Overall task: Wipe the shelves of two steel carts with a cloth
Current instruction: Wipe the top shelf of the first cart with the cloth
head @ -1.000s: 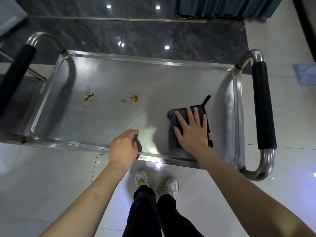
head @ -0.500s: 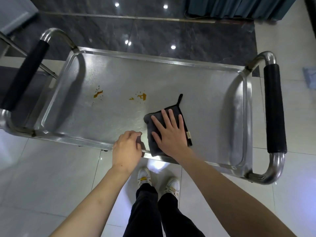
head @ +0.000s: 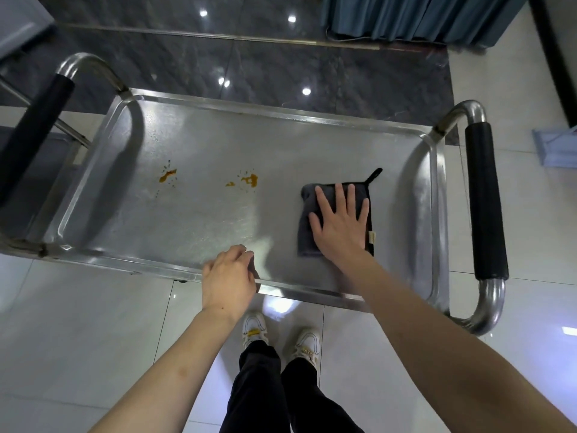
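Right hand [head: 338, 226] flat on the folded grey cloth [head: 304, 226], fingers straight and spread, pressing it onto the top shelf [head: 199, 220] of the steel cart [head: 281, 115]. The cloth sits right of centre in the frame, toward the right end of the shelf and near its front rim, its black hanging loop pointing to the upper right. Left hand [head: 229, 278] at lower centre, fingers curled over the front rim of the shelf, gripping that edge; its fingertips are tucked out of sight.

Two orange-brown stains on the steel: one [head: 167, 176] left of centre, the other [head: 248, 180] near the middle, with small specks around each. Both lie apart from the cloth, to its left. The steel between them and the front rim shows a streaky sheen.

Black padded handle [head: 484, 201] down the right edge of the cart, another [head: 34, 132] at the upper left. Below, at bottom centre, dark trousers and white shoes [head: 254, 328] on pale floor tiles. Dark marble flooring beyond the cart, a blue curtain [head: 421, 17] at upper right, a pale blue object [head: 554, 145] at the right edge.
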